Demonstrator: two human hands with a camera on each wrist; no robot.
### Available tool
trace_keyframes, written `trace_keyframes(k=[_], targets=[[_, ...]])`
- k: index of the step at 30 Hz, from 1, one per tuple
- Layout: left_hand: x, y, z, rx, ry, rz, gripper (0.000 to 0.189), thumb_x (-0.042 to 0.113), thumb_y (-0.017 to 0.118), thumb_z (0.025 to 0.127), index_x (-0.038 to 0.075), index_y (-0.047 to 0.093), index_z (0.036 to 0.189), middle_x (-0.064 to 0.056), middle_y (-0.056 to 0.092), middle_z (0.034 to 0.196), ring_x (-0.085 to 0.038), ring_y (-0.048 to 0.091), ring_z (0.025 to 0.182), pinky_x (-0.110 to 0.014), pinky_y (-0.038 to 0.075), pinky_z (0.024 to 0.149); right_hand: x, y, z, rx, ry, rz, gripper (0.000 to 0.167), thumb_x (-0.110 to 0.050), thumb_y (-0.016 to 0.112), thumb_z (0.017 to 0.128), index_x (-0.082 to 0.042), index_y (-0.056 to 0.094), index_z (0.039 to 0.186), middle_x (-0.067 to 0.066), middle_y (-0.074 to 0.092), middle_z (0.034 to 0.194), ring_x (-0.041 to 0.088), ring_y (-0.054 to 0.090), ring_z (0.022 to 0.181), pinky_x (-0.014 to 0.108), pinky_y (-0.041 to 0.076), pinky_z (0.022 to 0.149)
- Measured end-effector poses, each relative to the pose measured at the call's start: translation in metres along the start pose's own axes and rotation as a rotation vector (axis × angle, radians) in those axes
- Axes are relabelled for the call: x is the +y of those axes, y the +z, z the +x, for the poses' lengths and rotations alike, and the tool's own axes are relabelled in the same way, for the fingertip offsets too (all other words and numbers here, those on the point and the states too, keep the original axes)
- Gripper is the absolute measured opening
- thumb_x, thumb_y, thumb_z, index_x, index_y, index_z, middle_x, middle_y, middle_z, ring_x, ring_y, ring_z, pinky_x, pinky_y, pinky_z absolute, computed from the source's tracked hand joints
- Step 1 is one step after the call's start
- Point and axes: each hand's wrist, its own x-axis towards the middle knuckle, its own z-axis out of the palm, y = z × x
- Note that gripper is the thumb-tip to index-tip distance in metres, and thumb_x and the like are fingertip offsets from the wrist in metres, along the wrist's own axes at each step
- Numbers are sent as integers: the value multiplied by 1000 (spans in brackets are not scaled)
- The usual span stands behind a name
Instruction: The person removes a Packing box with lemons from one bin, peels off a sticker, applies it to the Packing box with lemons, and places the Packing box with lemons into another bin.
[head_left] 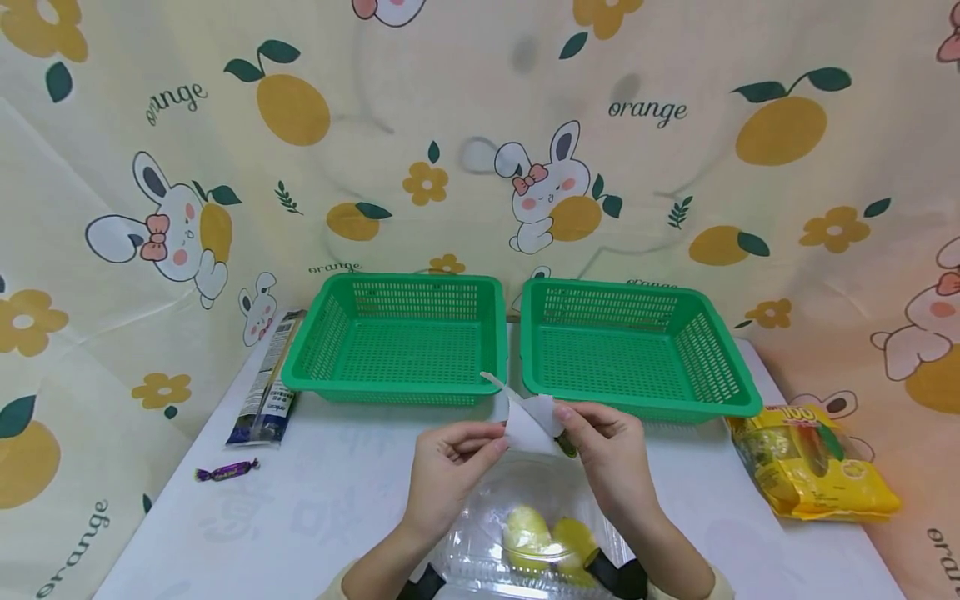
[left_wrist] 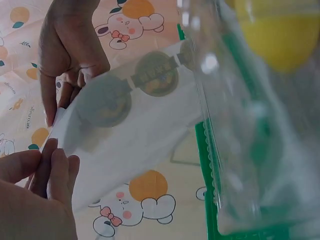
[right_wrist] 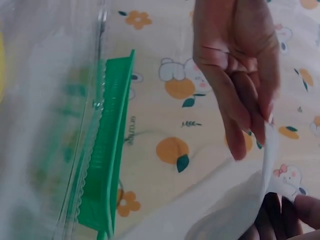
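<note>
A patterned cloth [head_left: 457, 67] is hung behind a white tabletop [head_left: 337, 492]. At its far side, two green baskets are set side by side, the left basket [head_left: 397, 393] and the right basket [head_left: 637, 407]. Nearer, a clear box [head_left: 476, 542] is placed. A yellow pack [head_left: 817, 479] is set against the right basket's near corner; a dark pack [head_left: 266, 387] is laid lengthwise beside the left one. Above the box, a white sheet [head_left: 527, 429] is pinched, thumb to fingers, by the left grip [head_left: 452, 475] and the right grip [head_left: 613, 450], and is held between them. Its narrow tip is pointed up-left, toward the left basket; in the left wrist view, its long axis is slanted from lower left to upper right. Through the box, yellow items [head_left: 527, 537] are seen. A purple candy [head_left: 227, 471] is laid at far left.
</note>
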Motion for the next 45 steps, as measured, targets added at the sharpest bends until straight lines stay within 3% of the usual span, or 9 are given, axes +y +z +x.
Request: trace_keyframes(k=[5,10,18,25,28,33,37,40,45], targets=[[1,-15,-4,37,-39,19,16,-4,74,85,-13,69,98,-19,74,90,-12,72,81,-23,59,73,-2,-4,2,-8,9,203,26,6,57,97,-8,78,90,6,73,98,15,71,92,30,58,84],[4,-44,-9,139,-70,-79,11,-11,70,84,-12,69,96,-8,75,85,-13,72,80,-25,59,74,-6,-9,2,1,5,240,28,6,55,98,-7,77,89,6,72,100,16,71,92,31,58,84],[16,-117,-17,386,-127,-348,31,-21,56,89,4,74,88,-7,72,85,-14,71,82,-28,57,85,-10,-19,-1,11,-4,217,26,5,55,99,-5,77,92,7,71,101,15,71,93,30,58,85],[12,-188,-32,608,-291,-366,23,-17,60,91,0,75,88,-6,64,97,-14,71,86,-25,56,86,-11,-34,-4,66,-3,198,25,4,55,99,-5,77,91,6,72,99,14,71,93,28,57,84],[7,-211,-34,668,-395,-267,23,-13,61,92,4,75,86,-4,62,98,-12,70,86,-24,56,84,-10,-40,-5,91,-13,181,24,5,56,99,-4,77,91,6,72,98,13,71,93,28,57,84],[-2,-233,-38,706,-565,50,22,-4,66,93,13,75,81,5,67,87,-7,70,79,-25,57,81,-7,-47,-7,148,-12,131,22,5,58,98,-2,77,90,6,73,95,13,71,92,28,58,82],[-14,-242,-41,707,-603,266,15,-2,70,91,-2,71,105,7,71,79,-6,70,72,-24,59,73,-5,-52,-10,173,-5,117,21,3,59,98,-3,77,91,5,73,95,13,71,92,27,58,82],[-23,-249,-42,640,-632,425,35,-1,68,92,-14,59,123,-1,74,79,-8,71,68,-23,59,67,-4,-55,-11,186,0,115,21,3,59,98,-3,77,91,5,73,95,13,71,93,27,58,82],[-31,-251,-43,487,-639,639,35,1,64,92,-18,58,122,-19,74,85,-16,72,67,-22,58,60,-2,-59,-13,200,13,133,21,4,59,97,-2,77,90,5,73,94,14,72,92,28,58,82]])
